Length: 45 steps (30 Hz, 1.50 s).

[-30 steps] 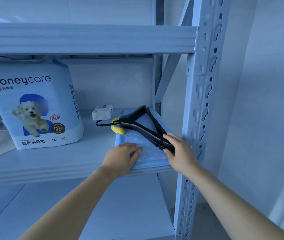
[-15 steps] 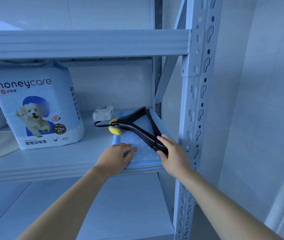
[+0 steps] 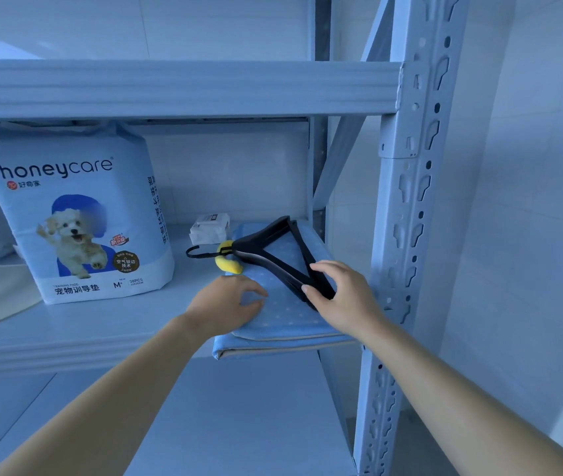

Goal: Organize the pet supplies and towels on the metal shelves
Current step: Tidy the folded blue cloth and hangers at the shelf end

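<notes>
Both arms reach forward, left hand (image 3: 228, 304) lying palm-down with loose fingers, right hand (image 3: 345, 297) pinching the hanger (image 3: 266, 233) end between thumb and fingers.

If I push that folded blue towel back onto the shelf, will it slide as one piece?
Likely floppy: the folded blue towel is layered cloth overhanging the shelf edge, so it may buckle rather than slide whole. The black hangers lying on it are smooth and could slip; the right hand holding them should help.
</notes>
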### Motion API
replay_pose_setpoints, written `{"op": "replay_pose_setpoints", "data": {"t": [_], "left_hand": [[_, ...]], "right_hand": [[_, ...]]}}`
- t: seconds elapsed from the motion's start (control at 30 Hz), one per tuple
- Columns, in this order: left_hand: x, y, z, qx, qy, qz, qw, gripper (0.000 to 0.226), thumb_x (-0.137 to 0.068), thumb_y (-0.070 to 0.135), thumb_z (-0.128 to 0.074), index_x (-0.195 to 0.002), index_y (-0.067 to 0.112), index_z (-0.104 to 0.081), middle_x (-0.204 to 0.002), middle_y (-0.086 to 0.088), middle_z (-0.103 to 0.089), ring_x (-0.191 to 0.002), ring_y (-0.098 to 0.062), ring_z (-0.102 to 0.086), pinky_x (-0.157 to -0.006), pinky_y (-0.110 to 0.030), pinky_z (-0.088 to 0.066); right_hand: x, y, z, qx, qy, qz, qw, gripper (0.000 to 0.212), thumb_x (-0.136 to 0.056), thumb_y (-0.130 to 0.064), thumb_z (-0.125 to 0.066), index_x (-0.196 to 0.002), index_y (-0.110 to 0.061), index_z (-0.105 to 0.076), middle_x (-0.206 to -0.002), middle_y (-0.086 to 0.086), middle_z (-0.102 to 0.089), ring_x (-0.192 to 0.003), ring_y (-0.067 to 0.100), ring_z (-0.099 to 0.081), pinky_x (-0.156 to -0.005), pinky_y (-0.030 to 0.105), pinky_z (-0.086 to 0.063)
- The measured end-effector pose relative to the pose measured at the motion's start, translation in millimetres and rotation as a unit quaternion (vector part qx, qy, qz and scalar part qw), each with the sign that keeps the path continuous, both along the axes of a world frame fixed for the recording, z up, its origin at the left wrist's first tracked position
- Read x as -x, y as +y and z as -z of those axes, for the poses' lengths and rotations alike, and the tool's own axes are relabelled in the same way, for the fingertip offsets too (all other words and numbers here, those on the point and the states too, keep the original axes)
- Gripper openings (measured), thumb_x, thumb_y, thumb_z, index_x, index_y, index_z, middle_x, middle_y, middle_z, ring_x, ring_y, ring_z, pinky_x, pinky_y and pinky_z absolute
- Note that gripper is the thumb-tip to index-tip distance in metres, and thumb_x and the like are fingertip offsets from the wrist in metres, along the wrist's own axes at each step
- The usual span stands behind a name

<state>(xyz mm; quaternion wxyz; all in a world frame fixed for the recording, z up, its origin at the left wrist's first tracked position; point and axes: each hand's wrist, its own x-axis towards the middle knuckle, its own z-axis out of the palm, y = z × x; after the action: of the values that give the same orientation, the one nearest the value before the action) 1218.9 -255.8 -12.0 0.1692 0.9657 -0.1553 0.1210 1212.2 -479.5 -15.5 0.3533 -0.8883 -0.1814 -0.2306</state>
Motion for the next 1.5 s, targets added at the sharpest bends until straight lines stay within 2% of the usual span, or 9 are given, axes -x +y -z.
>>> {"op": "replay_pose_setpoints", "data": {"t": [0.17,0.37,0.5,0.63,0.77,0.9,1.03,1.23,1.5], "left_hand": [[-6.2,10.6,-5.3,0.002,-0.018,-0.001,1.000,0.022,-0.088,0.037,-0.054,-0.109,0.039,-0.062,-0.117,0.015,-0.059,-0.103,-0.009,-0.055,-0.088,-0.033,-0.048],[-21.7,30.2,-13.0,0.006,-0.056,-0.002,0.998,0.021,-0.089,0.035,-0.054,-0.109,0.039,-0.060,-0.117,0.022,-0.054,-0.087,-0.002,-0.045,-0.070,-0.021,-0.037],[-39.2,35.2,-18.9,0.022,-0.083,0.036,0.996,0.024,-0.087,0.029,-0.057,-0.110,0.035,-0.061,-0.115,0.020,-0.056,-0.101,-0.003,-0.053,-0.077,-0.024,-0.047],[-60.1,25.3,-22.3,0.013,-0.084,0.119,0.989,0.043,-0.083,0.023,-0.064,-0.124,0.031,-0.054,-0.127,0.017,-0.050,-0.115,-0.003,-0.047,-0.092,-0.020,-0.042],[-81.5,7.8,-24.3,-0.045,-0.038,0.187,0.981,0.051,-0.087,0.023,-0.061,-0.134,0.034,-0.044,-0.138,0.014,-0.045,-0.128,-0.005,-0.038,-0.101,-0.019,-0.033],[-97.4,-3.5,-26.8,-0.094,-0.036,0.233,0.967,0.042,-0.090,0.021,-0.058,-0.130,0.031,-0.050,-0.129,0.015,-0.053,-0.120,-0.006,-0.045,-0.101,-0.023,-0.035],[-106.5,-11.1,-30.5,-0.105,-0.033,0.264,0.958,0.034,-0.089,0.023,-0.059,-0.122,0.031,-0.054,-0.117,0.015,-0.058,-0.110,-0.007,-0.050,-0.095,-0.026,-0.040],[-111.3,-24.6,-27.9,-0.137,-0.028,0.270,0.953,0.026,-0.089,0.025,-0.058,-0.114,0.030,-0.057,-0.107,0.010,-0.060,-0.102,-0.011,-0.053,-0.089,-0.034,-0.044],[-106.3,-9.0,-36.3,-0.170,-0.025,0.252,0.952,0.020,-0.089,0.034,-0.057,-0.109,0.031,-0.058,-0.103,0.013,-0.058,-0.099,-0.007,-0.050,-0.081,-0.030,-0.043]], "right_hand": [[-16.8,23.0,-12.9,0.034,0.026,0.013,0.999,0.047,-0.089,-0.032,-0.059,-0.133,-0.018,-0.049,-0.130,-0.005,-0.055,-0.114,0.014,-0.054,-0.090,0.018,-0.038],[-30.2,47.7,-7.8,0.081,0.051,0.065,0.993,0.032,-0.090,-0.025,-0.057,-0.116,-0.008,-0.061,-0.109,0.009,-0.068,-0.102,0.026,-0.062,-0.087,0.042,-0.051],[-27.1,57.8,-3.5,0.091,0.036,0.084,0.992,0.034,-0.090,-0.025,-0.054,-0.122,-0.014,-0.059,-0.100,0.005,-0.070,-0.091,0.020,-0.064,-0.079,0.035,-0.053],[-28.2,55.6,-6.0,0.114,0.034,0.109,0.987,0.020,-0.087,-0.023,-0.052,-0.089,-0.008,-0.065,-0.066,0.005,-0.062,-0.056,0.019,-0.053,-0.059,0.035,-0.051],[-26.4,49.0,-7.7,0.127,0.040,0.126,0.983,0.027,-0.087,-0.022,-0.051,-0.099,-0.001,-0.064,-0.086,0.015,-0.069,-0.079,0.029,-0.062,-0.071,0.040,-0.053],[-19.6,43.8,-9.4,0.139,0.050,0.140,0.979,0.019,-0.086,-0.021,-0.051,-0.088,-0.007,-0.064,-0.068,0.009,-0.063,-0.061,0.024,-0.056,-0.057,0.034,-0.045],[-16.3,38.4,-10.1,0.122,0.053,0.140,0.981,0.017,-0.086,-0.019,-0.052,-0.087,-0.007,-0.064,-0.068,0.011,-0.062,-0.054,0.021,-0.049,-0.051,0.031,-0.039],[-16.0,34.7,-7.7,0.125,0.042,0.114,0.985,0.016,-0.084,-0.028,-0.060,-0.076,-0.014,-0.061,-0.065,-0.001,-0.058,-0.059,0.014,-0.052,-0.052,0.027,-0.039],[-12.2,43.1,-6.8,0.078,0.035,0.098,0.992,0.015,-0.082,-0.029,-0.064,-0.093,-0.020,-0.069,-0.078,-0.001,-0.069,-0.067,0.014,-0.061,-0.062,0.034,-0.052]]}}
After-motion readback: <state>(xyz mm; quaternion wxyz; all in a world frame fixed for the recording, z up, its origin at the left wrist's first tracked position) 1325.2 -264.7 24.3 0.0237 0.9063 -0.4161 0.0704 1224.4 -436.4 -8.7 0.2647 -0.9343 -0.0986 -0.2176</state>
